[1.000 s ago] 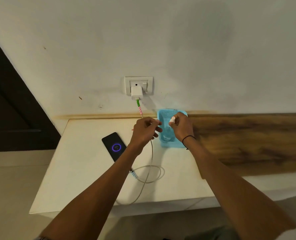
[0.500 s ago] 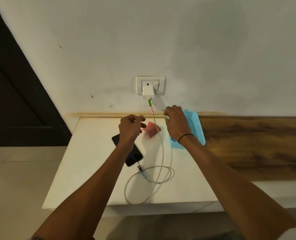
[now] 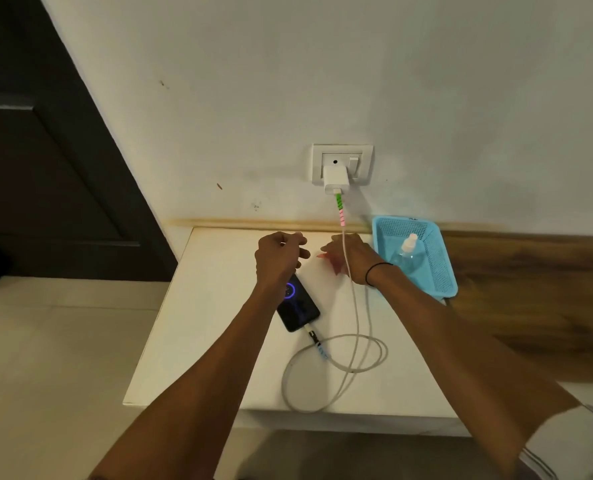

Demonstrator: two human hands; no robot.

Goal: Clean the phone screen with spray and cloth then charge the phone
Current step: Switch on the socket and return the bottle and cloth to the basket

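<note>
your left hand (image 3: 281, 255) hangs loosely curled and empty over the phone (image 3: 298, 304), which lies flat on the counter (image 3: 212, 327), long axis diagonal, cable (image 3: 355, 317) end toward you. your right hand (image 3: 352, 258) rests on the pink cloth (image 3: 334, 265), though i can't tell if it grips it, likely tidying beside the basket (image 3: 437, 258).

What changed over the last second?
The right hand left the spray bottle in the blue basket and moved left onto the pink cloth. The left hand hovers near it, grip unclear. The phone stays plugged in, screen lit.
</note>
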